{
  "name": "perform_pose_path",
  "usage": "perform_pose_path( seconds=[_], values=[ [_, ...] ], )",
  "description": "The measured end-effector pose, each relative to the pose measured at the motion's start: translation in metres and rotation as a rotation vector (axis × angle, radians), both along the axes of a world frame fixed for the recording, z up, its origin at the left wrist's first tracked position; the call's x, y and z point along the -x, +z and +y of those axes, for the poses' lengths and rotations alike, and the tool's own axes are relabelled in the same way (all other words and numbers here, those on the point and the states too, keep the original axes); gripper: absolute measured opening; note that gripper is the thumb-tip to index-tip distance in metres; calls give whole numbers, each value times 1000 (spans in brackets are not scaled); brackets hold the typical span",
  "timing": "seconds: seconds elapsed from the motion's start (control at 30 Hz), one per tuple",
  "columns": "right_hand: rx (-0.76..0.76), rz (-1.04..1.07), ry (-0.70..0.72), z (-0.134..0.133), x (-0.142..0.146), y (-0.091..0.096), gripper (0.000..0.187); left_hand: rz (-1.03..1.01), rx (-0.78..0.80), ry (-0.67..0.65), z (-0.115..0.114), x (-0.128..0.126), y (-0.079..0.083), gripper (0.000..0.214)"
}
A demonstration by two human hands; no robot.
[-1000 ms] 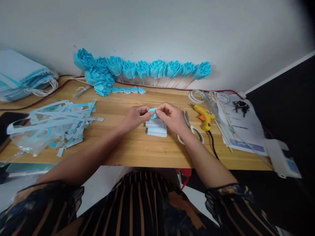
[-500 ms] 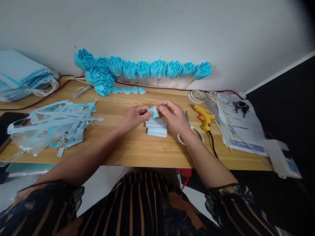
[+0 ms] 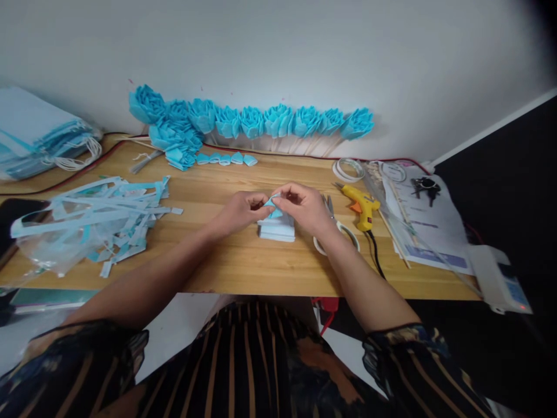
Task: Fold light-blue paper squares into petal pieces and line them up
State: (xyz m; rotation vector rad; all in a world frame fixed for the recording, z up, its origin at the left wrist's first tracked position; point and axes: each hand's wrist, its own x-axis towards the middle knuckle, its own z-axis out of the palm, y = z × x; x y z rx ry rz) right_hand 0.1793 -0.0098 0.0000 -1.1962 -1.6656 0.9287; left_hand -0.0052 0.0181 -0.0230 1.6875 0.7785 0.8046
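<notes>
Both hands meet over the middle of the wooden table (image 3: 243, 261). My left hand (image 3: 241, 210) and my right hand (image 3: 304, 207) pinch a small light-blue folded piece (image 3: 273, 206) between their fingertips. Just beneath them lies a small stack of pale blue cut pieces (image 3: 277, 229). Along the wall at the back stands a row of finished blue paper flowers (image 3: 261, 122), with a few small folded petals (image 3: 226, 159) in front of it.
A heap of blue and white strips (image 3: 100, 215) lies at the left, with a pile of face masks (image 3: 39, 139) behind it. Right of my hands are scissors (image 3: 337, 226), a yellow glue gun (image 3: 362, 206), tape rolls (image 3: 348, 170), papers (image 3: 426, 226) and keys (image 3: 424, 186).
The hands dropped slightly toward the stack and closed in on the blue piece, folding it tighter between the fingertips.
</notes>
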Motion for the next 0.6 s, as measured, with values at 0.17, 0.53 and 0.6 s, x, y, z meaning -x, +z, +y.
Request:
perform_pose_path(
  seconds=[0.17,0.53,0.6],
  values=[
    [-67,-59,-41,-3,2,3,12,-11,31,-39,0,1,2,32],
    [-484,-301,59,3,-11,1,24,-139,253,-14,1,3,8,31],
    [-491,-309,68,4,-12,0,26,-153,262,-18,1,4,9,31]
  ],
)
